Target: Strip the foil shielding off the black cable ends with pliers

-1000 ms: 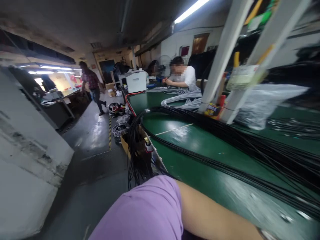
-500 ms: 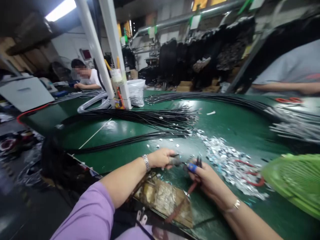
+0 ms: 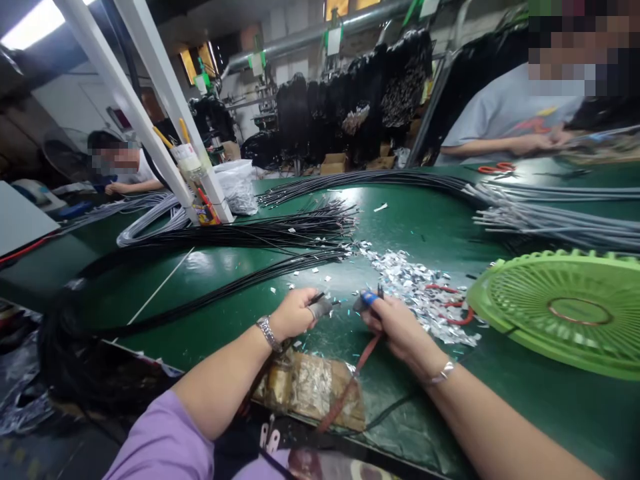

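Observation:
My left hand (image 3: pixel 296 312) is closed in a pinch on the end of a thin black cable (image 3: pixel 317 297), with a taped fingertip showing. My right hand (image 3: pixel 395 323) is closed round a small tool with a blue tip (image 3: pixel 369 298) and reddish handles; it sits just right of the cable end. Both hands rest over the green table (image 3: pixel 420 220). Long bundles of black cables (image 3: pixel 260 235) lie behind my left hand, their stripped ends pointing right. A heap of silver foil scraps (image 3: pixel 415 280) lies beyond my right hand.
A green round fan grille (image 3: pixel 565 308) lies at the right. Grey cable bundles (image 3: pixel 555 220) run along the far right. Two white posts (image 3: pixel 165 113), a bottle and a plastic bag (image 3: pixel 235 185) stand at the back left. Two other people sit at the table's far side.
The camera swung from the aisle on the left round to the table, then tilted a little more right. My hands came into view and drew slightly apart.

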Motion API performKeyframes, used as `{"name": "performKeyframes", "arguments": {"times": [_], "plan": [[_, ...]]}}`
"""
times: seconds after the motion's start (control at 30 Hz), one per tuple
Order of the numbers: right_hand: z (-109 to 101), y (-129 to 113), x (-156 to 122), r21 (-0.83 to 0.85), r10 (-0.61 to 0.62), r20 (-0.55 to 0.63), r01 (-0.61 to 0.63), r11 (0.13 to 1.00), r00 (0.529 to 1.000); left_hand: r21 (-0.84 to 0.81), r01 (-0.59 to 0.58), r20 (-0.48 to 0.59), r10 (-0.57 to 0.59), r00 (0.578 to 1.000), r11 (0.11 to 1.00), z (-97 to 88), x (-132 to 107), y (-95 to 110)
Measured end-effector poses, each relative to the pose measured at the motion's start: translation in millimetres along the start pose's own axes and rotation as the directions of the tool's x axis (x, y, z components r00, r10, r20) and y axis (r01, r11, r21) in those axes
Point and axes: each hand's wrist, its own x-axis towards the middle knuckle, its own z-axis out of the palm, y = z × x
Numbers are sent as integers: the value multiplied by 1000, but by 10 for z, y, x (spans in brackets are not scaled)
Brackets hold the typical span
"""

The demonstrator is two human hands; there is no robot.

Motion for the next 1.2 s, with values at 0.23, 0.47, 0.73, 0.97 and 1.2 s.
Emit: {"name": "performKeyframes", "arguments": {"times": [0.23,0.47,0.73,0.97,1.2], "plan": [[75,34,-72,-391,-278,84,289,874,957,232,-153,-1,158,988,961,-5,-15,29],[37,14,-94,-197,-138,348,216,956,927,71,-22,259,3,966,997,-60,-12,23],[96,71,-57,-181,-45,345,113,977,937,59,73,336,-89,938,996,-39,34,8],[71,-8,-55,-667,-386,165,390,634,908,496,-66,47,49,998,866,136,-62,99],[110,106,-72,119,56,464,-125,985,884,-132,192,464,-110,879,972,-83,39,24]]}}
